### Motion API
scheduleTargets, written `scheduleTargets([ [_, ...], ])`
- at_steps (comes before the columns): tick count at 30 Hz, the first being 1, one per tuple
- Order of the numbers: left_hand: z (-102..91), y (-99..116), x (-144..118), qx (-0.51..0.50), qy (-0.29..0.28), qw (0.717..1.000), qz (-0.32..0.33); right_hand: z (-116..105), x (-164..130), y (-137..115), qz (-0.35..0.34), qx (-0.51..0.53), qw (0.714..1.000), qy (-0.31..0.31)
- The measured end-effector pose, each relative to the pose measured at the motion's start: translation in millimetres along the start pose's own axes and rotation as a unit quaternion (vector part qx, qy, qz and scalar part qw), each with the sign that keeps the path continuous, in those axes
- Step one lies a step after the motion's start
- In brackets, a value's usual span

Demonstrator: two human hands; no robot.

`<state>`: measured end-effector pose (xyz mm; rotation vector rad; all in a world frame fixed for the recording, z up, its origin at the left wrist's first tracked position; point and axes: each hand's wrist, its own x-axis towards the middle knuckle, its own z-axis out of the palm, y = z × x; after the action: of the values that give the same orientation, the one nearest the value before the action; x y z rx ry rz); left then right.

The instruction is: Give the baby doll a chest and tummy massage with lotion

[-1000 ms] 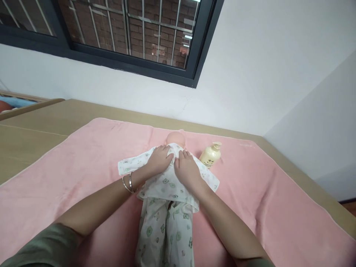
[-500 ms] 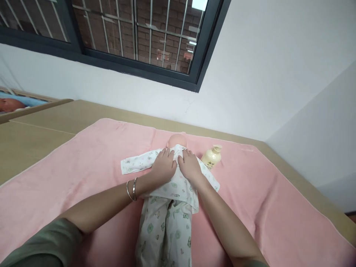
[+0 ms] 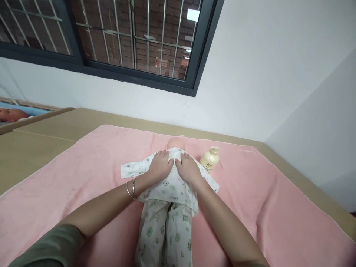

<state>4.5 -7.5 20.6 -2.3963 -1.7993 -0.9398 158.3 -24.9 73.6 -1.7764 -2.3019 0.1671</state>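
Note:
A baby doll (image 3: 175, 142) lies on a pink blanket (image 3: 236, 193), its head toward the wall. It wears a white patterned top (image 3: 171, 189) and matching trousers (image 3: 179, 233). My left hand (image 3: 160, 165) rests flat on the left part of the upper back or chest; which side faces up I cannot tell. Flat on the right part lies my right hand (image 3: 189, 170), its thumb close to the other thumb. The fingers of both hands are stretched out over the cloth. Right of the doll's shoulder stands a pale yellow pump bottle (image 3: 210, 158).
The blanket covers a wooden surface (image 3: 52, 128) that meets a white wall (image 3: 236, 92). Above is a dark-framed window (image 3: 133, 76) with bars behind it. At the far left, a wooden-edged tray holds another doll (image 3: 12, 114) on blue cloth.
Both hands have slid slightly down the doll's top, toward me, and remain flat on it. The camera view has tilted a little upward.

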Motion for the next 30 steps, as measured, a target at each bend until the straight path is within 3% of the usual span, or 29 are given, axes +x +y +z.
scheduleTargets([
  [7, -6.1, 4, -2, 0.025, -0.025, 0.999, -0.014, 3, 7, 9, 0.004, 0.026, 1.0, 0.009],
  [21, -7.3, 11, -12, 0.032, 0.008, 0.999, 0.008, 5, 10, 16, -0.016, 0.055, 0.998, 0.012],
  [26, -12.0, 13, -13, 0.018, 0.006, 1.0, 0.02, 1, 2, 5, -0.018, 0.02, 1.0, 0.003],
  [30, -22.9, 6, 2, -0.027, -0.05, 0.998, 0.004, -1, -16, -14, -0.034, -0.034, 0.999, -0.017],
])
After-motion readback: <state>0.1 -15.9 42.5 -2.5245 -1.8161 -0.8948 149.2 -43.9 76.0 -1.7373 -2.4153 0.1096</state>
